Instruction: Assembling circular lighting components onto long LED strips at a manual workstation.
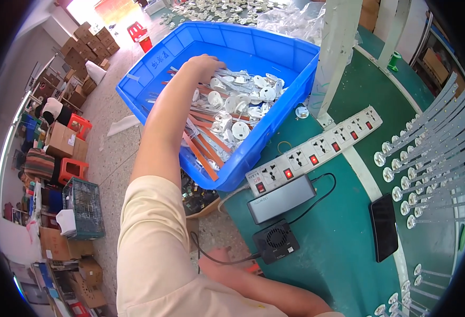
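The fingers of your left hand (205, 64) were at the far edge of a heap of pale flat strips with round white plastic discs (240, 130), inside the blue rectangular plastic bin (227, 47) on the green surface (327, 227). From them, most discs lay rightward and toward you. The flat orange-brown strips (206, 165) ran mostly far-left to near-right. Your left was the nearer hand; its grip could not be told. Your right hand (219, 254) was well apart, beyond the surface's edge by a black cable (237, 262), finger state unclear.
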Available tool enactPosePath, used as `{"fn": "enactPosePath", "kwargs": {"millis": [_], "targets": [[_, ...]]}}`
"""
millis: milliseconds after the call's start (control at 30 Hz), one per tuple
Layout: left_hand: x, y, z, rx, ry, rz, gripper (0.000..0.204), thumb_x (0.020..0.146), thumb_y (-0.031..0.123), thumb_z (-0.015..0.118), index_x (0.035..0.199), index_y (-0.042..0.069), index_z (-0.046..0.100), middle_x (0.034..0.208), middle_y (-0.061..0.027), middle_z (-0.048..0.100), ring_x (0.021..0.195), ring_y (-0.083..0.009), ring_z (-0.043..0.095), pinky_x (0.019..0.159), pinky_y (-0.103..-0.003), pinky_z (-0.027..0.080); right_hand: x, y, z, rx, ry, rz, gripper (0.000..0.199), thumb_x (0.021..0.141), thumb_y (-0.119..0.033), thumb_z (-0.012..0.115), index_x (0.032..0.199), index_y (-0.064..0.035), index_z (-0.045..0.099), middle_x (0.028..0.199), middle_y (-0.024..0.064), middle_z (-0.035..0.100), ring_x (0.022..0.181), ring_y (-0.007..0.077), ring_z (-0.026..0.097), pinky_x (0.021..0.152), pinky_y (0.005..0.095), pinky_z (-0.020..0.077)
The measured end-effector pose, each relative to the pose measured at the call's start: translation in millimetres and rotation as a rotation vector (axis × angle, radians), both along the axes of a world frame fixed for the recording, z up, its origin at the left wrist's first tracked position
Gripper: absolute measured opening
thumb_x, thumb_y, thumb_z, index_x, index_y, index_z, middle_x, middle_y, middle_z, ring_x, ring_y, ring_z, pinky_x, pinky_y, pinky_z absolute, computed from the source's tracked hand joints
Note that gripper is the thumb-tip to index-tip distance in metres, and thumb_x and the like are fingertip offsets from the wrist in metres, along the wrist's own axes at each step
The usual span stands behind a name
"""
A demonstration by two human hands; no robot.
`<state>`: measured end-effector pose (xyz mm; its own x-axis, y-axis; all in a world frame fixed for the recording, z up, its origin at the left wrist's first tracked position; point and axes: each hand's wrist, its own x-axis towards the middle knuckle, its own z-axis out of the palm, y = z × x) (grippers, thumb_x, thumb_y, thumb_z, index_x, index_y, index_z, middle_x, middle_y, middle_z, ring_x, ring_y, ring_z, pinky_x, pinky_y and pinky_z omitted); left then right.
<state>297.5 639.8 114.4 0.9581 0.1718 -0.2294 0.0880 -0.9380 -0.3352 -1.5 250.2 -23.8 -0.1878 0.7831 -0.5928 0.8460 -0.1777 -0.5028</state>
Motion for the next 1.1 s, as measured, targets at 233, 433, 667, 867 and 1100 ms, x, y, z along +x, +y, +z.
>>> {"fn": "enactPosePath", "kwargs": {"millis": [233,433,667,867,1100], "targets": [[9,-9,1,0.051,0.119,-0.001,0.062,0.067,0.009,0.079,0.127,0.022,0.069,0.129,-0.0091,0.066,0.121,-0.0327,0.062,0.102,-0.044,0.05,-3,-1,-9,0.063,0.0,-0.014,0.023,0.087,-0.014,0.066,0.106,-0.0085,0.078,0.105,0.0121,0.076,0.102,0.0317,0.07,0.086,0.0526,0.051],[-4,-20,8,-0.011,0.058,0.032,0.054,0.067,0.009,0.074,0.121,0.014,0.072,0.103,-0.0169,0.075,0.104,-0.0352,0.069,0.093,-0.042,0.053,7,-3,-2,0.077,0.063,0.016,0.024,0.089,-0.012,0.065,0.108,-0.006,0.078,0.107,0.0145,0.076,0.103,0.0333,0.07,0.087,0.0567,0.0517],[-3,2,-2,-0.173,0.168,0.107,0.046,0.062,0.008,0.073,0.109,0.004,0.074,0.099,-0.0196,0.074,0.096,-0.0371,0.071,0.08,-0.043,0.056,-6,4,-17,0.0,0.126,-0.095,0.025,0.09,-0.013,0.064,0.109,-0.0067,0.078,0.108,0.0134,0.076,0.104,0.0319,0.07,0.088,0.0558,0.0517],[-2,9,0,-0.533,0.278,0.344,0.061,0.058,0.007,0.077,0.119,0.003,0.07,0.104,-0.0129,0.074,0.092,-0.0263,0.07,0.081,-0.038,0.055,6,0,1,0.064,0.066,0.023,0.025,0.09,-0.012,0.064,0.111,-0.0071,0.077,0.109,0.0118,0.076,0.104,0.0314,0.071,0.087,0.0546,0.0518],[5,12,7,-0.447,0.391,0.422,0.055,0.059,0.005,0.077,0.114,0.001,0.071,0.101,-0.012,0.074,0.091,-0.0258,0.07,0.08,-0.038,0.055,9,2,9,0.039,0.089,0.035,0.025,0.09,-0.012,0.065,0.111,-0.008,0.077,0.11,0.0118,0.076,0.105,0.0318,0.071,0.088,0.0542,0.052]]}}
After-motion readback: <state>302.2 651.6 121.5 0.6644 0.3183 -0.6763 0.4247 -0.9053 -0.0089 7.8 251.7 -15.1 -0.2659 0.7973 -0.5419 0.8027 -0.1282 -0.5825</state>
